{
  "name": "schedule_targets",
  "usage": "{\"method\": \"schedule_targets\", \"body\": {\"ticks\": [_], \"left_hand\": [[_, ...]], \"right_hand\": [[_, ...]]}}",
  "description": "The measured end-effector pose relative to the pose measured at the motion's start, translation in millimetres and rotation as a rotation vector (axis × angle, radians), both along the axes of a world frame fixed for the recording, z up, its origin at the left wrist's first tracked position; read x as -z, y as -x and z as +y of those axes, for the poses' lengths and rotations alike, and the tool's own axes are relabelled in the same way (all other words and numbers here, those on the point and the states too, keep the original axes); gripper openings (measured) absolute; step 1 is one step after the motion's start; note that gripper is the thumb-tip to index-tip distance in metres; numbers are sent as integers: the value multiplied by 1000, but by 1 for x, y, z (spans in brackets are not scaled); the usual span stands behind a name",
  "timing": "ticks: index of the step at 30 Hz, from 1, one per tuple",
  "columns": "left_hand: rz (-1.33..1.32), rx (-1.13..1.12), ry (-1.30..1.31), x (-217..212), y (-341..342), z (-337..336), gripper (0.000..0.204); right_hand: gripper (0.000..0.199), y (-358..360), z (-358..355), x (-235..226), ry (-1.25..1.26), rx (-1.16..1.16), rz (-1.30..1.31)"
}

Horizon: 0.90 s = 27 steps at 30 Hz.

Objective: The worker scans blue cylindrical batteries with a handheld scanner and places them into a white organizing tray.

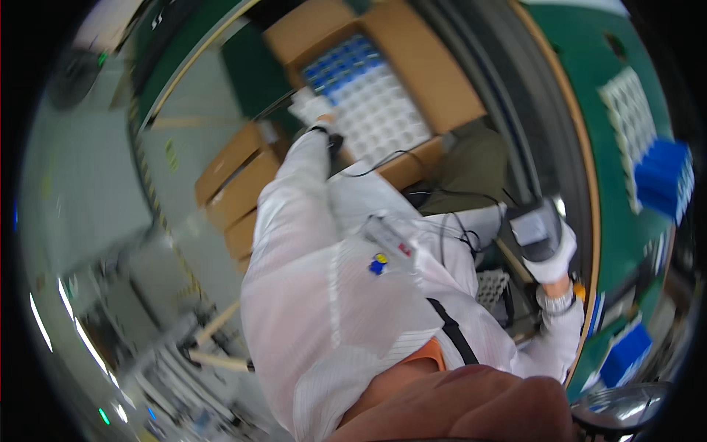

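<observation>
My left hand [308, 108], in a white glove, is at the left edge of an open cardboard box [401, 171]. Motion blurs its fingers, so their shape is unclear. Inside the box are rows of blue-topped pieces [341, 62] at the far end and white round cells [383, 114] nearer me. A dark band with a cable circles my left wrist. At the right, my right hand [557, 258], gloved in white, is closed around a dark boxy device [536, 230] with a pale grey panel. A watch-like metal band shows on that wrist.
Several closed cardboard boxes [239, 173] stand left of the open one. Along the right runs a green bench [600, 221] with a white cell tray [630, 121] and blue blocks [659, 177]. Black cables [375, 163] trail across my lap. A grey tray [492, 289] sits lower down.
</observation>
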<state>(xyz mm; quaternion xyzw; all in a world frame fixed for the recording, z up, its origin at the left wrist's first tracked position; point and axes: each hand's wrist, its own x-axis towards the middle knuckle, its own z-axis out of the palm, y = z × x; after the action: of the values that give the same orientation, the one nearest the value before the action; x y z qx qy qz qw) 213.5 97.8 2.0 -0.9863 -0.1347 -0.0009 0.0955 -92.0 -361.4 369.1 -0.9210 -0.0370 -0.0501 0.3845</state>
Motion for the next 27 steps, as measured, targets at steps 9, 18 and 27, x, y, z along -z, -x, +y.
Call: {"method": "schedule_targets", "body": {"ticks": [9,18,27], "left_hand": [[259,-67,-77,-33,-10,-29,53],[226,91,-78,-21,-17,-10,47],[-61,141,701,-63,14,4,48]], "right_hand": [[31,-17,1,0,46,27,129],[32,-17,1,2,97,9,-59],[42,-6,11,-9,111,-118,-2]]}}
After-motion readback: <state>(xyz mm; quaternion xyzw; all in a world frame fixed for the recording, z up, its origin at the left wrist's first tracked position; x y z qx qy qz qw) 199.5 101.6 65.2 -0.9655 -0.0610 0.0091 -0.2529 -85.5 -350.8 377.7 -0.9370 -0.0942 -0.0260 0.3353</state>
